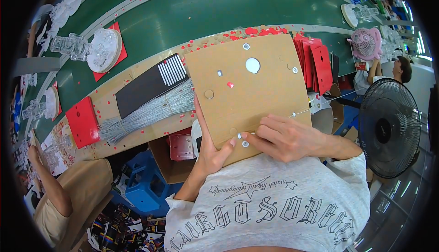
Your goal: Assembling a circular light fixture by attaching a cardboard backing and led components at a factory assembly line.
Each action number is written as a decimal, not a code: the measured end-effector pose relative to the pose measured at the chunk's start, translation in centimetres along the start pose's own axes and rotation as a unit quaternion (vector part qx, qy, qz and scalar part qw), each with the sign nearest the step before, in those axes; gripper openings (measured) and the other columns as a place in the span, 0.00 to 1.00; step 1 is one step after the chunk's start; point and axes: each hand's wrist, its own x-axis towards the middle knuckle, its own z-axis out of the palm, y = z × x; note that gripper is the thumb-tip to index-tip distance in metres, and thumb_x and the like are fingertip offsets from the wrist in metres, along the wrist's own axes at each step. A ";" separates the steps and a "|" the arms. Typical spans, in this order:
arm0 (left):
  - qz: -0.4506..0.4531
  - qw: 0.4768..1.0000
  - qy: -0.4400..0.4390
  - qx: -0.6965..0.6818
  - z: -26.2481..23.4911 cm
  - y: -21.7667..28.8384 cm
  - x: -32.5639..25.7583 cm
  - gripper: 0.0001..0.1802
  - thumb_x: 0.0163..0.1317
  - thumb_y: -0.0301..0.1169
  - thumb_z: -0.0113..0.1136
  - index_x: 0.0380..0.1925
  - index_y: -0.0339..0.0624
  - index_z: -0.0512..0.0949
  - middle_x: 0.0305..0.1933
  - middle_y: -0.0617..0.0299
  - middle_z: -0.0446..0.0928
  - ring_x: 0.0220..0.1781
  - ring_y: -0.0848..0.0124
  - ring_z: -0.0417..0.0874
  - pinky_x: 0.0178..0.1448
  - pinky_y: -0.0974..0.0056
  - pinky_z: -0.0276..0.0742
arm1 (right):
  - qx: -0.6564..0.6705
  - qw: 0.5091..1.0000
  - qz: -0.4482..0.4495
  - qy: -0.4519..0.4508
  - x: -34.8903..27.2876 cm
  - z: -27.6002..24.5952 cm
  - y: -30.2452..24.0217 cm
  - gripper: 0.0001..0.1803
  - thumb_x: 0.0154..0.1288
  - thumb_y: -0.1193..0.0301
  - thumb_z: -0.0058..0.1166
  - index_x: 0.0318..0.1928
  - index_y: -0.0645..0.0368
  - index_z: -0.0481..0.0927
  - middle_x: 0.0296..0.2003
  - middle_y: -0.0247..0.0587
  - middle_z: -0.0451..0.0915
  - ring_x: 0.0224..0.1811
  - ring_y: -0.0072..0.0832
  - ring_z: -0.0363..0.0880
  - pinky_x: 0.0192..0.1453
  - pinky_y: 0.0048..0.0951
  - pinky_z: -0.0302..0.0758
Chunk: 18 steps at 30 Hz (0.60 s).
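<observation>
A brown cardboard panel (256, 101) with several small holes and one larger round hole is tilted up against my body. My left hand (212, 153) grips its lower left edge, thumb on the front face and fingers behind. My right hand (286, 137) lies over the lower part of the panel, thumb and forefinger pinched beside a small slot (238, 136). What they pinch looks like a thin silvery wire, mostly hidden by the fingers. Thin wire also sticks out to the right from a second slot (294, 114). A small red piece (230, 84) shows mid-panel.
Left of the panel lie a bundle of silvery wires (151, 115), a black sheet (141, 87) and a red card (83, 122). Red cards (322, 69) stand stacked at right. Behind runs a green conveyor belt (183, 10). A black fan (388, 128) is close on the right; another person's arm (50, 179) is at left.
</observation>
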 end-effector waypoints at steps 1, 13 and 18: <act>0.000 1.000 0.000 0.001 0.0 -0.1 0.1 0.64 0.49 0.22 0.52 0.80 0.49 0.23 0.80 0.48 0.47 0.77 0.59 0.59 0.77 0.54 0.58 | 0.003 1.000 -0.001 0.018 -0.2 0.2 0.1 0.25 0.49 0.75 0.61 0.49 0.77 0.82 0.29 0.36 0.67 0.32 0.30 0.73 0.34 0.29 0.73; -0.009 1.000 -0.017 0.004 0.1 -0.6 0.3 0.64 0.53 0.20 0.53 0.77 0.42 0.16 0.79 0.43 0.49 0.73 0.58 0.66 0.74 0.57 0.63 | 0.031 0.998 -0.010 0.054 -1.1 0.3 1.2 0.23 0.47 0.76 0.62 0.46 0.77 0.83 0.29 0.37 0.69 0.31 0.31 0.74 0.33 0.30 0.74; 0.006 0.999 -0.032 -0.014 0.6 -1.0 0.8 0.67 0.48 0.22 0.53 0.77 0.43 0.15 0.84 0.47 0.29 0.85 0.56 0.43 0.82 0.52 0.48 | 0.022 0.998 -0.011 0.055 -2.7 -0.2 1.8 0.24 0.45 0.74 0.61 0.45 0.76 0.83 0.29 0.36 0.69 0.30 0.30 0.73 0.32 0.29 0.73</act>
